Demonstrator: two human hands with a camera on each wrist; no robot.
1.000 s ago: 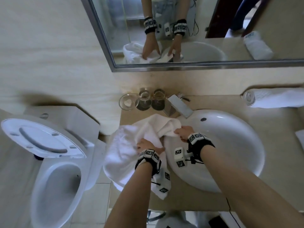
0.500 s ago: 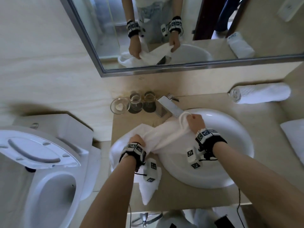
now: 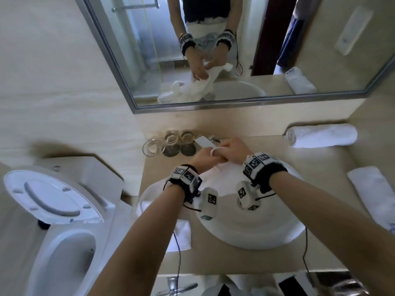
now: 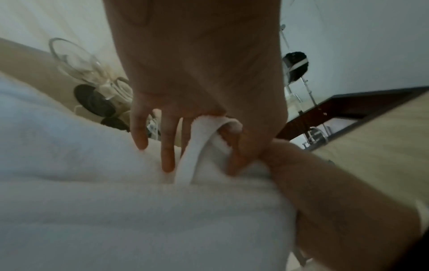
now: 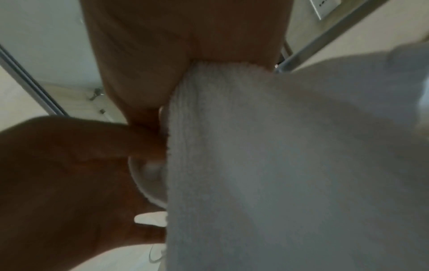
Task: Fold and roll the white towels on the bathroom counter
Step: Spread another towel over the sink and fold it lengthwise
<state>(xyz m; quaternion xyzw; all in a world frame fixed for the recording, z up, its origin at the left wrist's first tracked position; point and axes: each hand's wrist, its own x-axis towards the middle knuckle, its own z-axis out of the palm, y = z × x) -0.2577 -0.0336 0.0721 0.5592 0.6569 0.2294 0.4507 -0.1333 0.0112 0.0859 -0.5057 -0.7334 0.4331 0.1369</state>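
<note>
White terry is bunching between the two hands above the back of the basin [image 3: 245,236], just in front of the tap [image 3: 205,143]: the left hand [image 3: 203,158] and right hand [image 3: 234,152] are meeting on one corner of the towel [image 3: 215,151], and each grip is pinching that hem, the left with thumb and forefinger while its other fingers [image 4: 167,155] are spreading loose over the cloth. The rest of the towel is trailing down across the basin and off the left edge of the surface [image 3: 213,259]. The risk I am judging is that hanging weight: it is pulling against a small two-finger hold, so the corner could be slipping free and the cloth sliding toward the floor. The glasses [image 3: 179,138] and glass dish [image 3: 153,147] are standing near, so a swinging fold could be knocking them. A rolled towel [image 3: 322,135] and a folded one [image 3: 376,195] are lying well apart on the right.
</note>
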